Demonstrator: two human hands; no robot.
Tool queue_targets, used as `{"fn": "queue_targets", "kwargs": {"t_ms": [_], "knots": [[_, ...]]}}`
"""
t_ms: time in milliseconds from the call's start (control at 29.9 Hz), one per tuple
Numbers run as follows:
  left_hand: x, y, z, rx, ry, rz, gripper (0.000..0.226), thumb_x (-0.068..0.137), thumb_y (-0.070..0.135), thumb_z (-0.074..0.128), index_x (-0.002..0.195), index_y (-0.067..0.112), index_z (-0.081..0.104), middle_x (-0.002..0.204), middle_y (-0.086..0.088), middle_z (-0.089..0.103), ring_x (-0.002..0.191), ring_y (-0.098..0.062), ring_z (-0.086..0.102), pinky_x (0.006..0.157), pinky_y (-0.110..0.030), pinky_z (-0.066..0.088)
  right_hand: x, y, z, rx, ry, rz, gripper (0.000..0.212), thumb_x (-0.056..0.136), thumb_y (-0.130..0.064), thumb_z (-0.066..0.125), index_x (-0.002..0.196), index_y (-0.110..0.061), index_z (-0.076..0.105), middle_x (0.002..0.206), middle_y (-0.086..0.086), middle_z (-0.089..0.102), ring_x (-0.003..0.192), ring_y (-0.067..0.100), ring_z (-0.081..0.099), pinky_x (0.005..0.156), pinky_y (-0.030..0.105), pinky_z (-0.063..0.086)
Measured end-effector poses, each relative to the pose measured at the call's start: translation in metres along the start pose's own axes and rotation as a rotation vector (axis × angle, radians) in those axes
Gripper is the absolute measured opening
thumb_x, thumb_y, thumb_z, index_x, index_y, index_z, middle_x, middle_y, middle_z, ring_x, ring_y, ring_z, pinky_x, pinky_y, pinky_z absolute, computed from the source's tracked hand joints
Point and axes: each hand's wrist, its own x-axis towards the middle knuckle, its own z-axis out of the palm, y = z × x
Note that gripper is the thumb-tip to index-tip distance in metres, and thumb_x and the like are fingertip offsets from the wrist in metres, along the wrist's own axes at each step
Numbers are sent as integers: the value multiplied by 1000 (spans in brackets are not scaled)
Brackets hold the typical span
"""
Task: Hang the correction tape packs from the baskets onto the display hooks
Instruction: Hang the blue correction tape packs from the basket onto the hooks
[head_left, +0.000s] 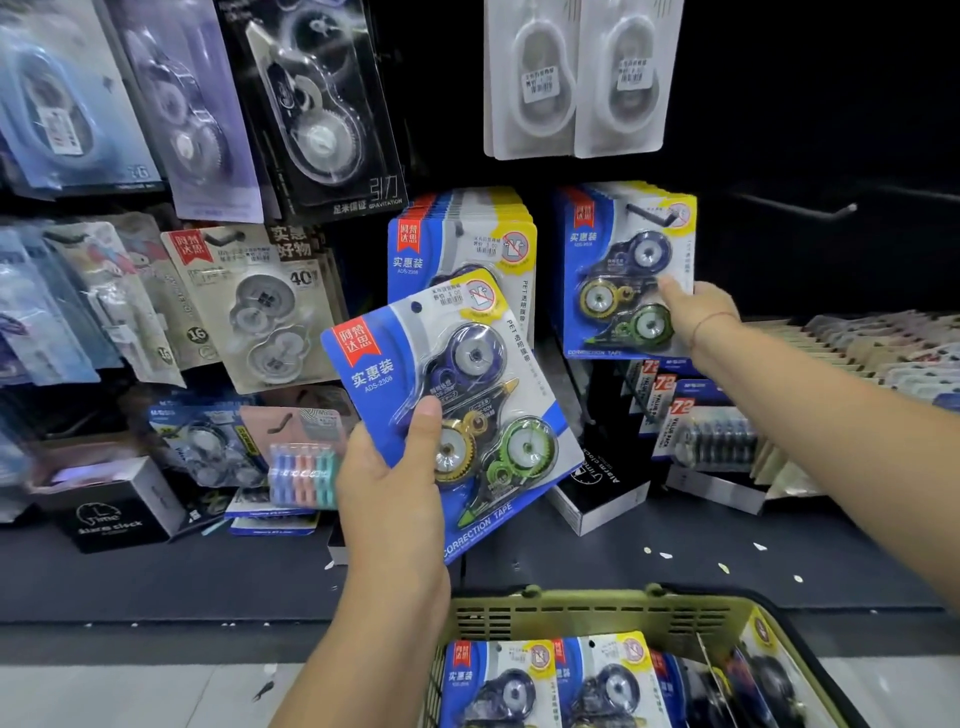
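My left hand (395, 483) grips a blue correction tape pack (452, 395) by its lower left corner, thumb on the front, holding it tilted in front of the display. Behind it a thick stack of the same packs (462, 234) hangs on a hook. To the right a second stack (623, 270) hangs on another hook (647, 215); my right hand (698, 309) touches the front pack's right edge, with a finger on its face. Below, an olive basket (582, 610) holds more of these packs (545, 680).
An empty hook (800, 208) juts out at the right. Other correction tape cards hang above and to the left. Black alarm clock boxes (111, 514) and refill packs (701, 431) sit on the dark shelf. Rows of small items fill the far right.
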Motion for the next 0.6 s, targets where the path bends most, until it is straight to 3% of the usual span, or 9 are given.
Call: {"fn": "queue_targets", "kwargs": {"t_ms": [100,167,200,267,301,367,468,535,601], "knots": [[1,0,1,5,-8,-2,16,96,26,65,112,22,69,104,0,78,100,-25,74,91,-51,59,10,-1,4,-47,9,100,71,96,-51,50,147,-5,32,150,18,37,134,39,39,108,43,35],[2,-2,2,12,-7,-2,16,97,25,65,112,21,69,105,0,78,101,-26,74,90,-48,59,-2,2,0,-119,14,160,79,94,-54,51,151,-7,22,153,19,27,136,40,33,107,47,33],[2,-3,3,15,-13,-2,16,97,25,65,112,21,69,105,0,78,101,-26,74,88,-46,60,-12,4,-4,-107,-14,147,78,94,-54,51,151,-8,23,149,19,30,132,38,37,101,45,36],[0,-4,5,19,-39,-7,16,97,24,64,112,20,70,104,0,78,99,-25,74,83,-41,61,-39,13,-12,48,-154,42,59,95,-52,50,135,-10,42,121,15,43,111,27,46,79,36,44],[-1,-5,7,22,-55,-11,16,97,24,64,111,21,70,103,0,78,98,-25,75,84,-42,61,-59,17,-16,132,-248,-6,43,96,-52,50,118,-15,50,111,8,47,104,22,50,77,31,46],[-6,-8,10,31,-90,-27,16,97,25,64,112,21,70,104,0,79,98,-24,75,90,-47,59,-99,25,-27,274,-470,-22,32,95,-52,49,105,-22,53,110,1,62,100,13,63,85,32,54],[-16,-11,18,28,-147,-54,21,95,26,64,116,21,69,108,0,78,104,-25,73,98,-52,55,-148,34,-41,344,-700,-63,55,77,-63,55,114,-22,58,95,-6,74,83,7,71,76,26,56],[-23,-14,25,31,-194,-62,21,94,27,65,114,23,70,108,1,78,105,-24,73,99,-52,54,-165,37,-45,367,-734,-115,64,65,-61,63,115,-21,60,84,-16,73,73,1,67,71,22,53],[-29,-17,35,82,-251,-39,19,94,27,66,111,25,70,108,3,78,105,-21,72,99,-50,54,-168,39,-46,426,-675,-158,61,62,-51,69,114,-19,62,97,-9,76,88,7,71,75,21,55]]}}
